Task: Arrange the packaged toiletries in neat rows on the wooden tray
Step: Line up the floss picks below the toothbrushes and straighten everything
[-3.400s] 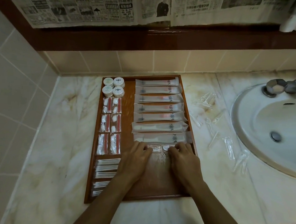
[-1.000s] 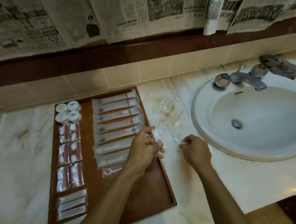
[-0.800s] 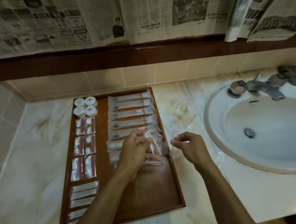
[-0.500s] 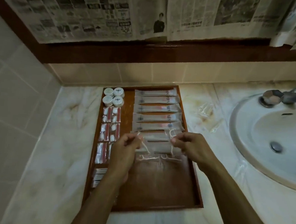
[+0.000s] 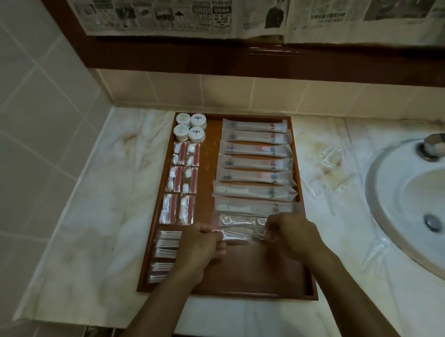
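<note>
The wooden tray [image 5: 250, 278] lies on the marble counter. Its right column holds several long toothbrush packets [image 5: 253, 163] in a row, with a clear floss packet [image 5: 239, 220] below them. Its left column holds small round white tubs [image 5: 190, 127], red-and-white sachets [image 5: 183, 181] and cotton swab packs [image 5: 167, 243]. My left hand [image 5: 201, 243] pinches the left end of another clear packet [image 5: 236, 235], and my right hand [image 5: 289, 232] pinches its right end, low over the tray just below the floss packet.
More clear packets [image 5: 331, 160] lie loose on the counter between the tray and the white sink [image 5: 408, 207]. A tap [image 5: 438, 148] stands at the basin's back. Newspaper covers the wall above. The tiled side wall is close on the left.
The view has swung back over the tray. Both hands have come down from above the toothbrush packets to the tray's middle, holding a clear packet stretched between them.
</note>
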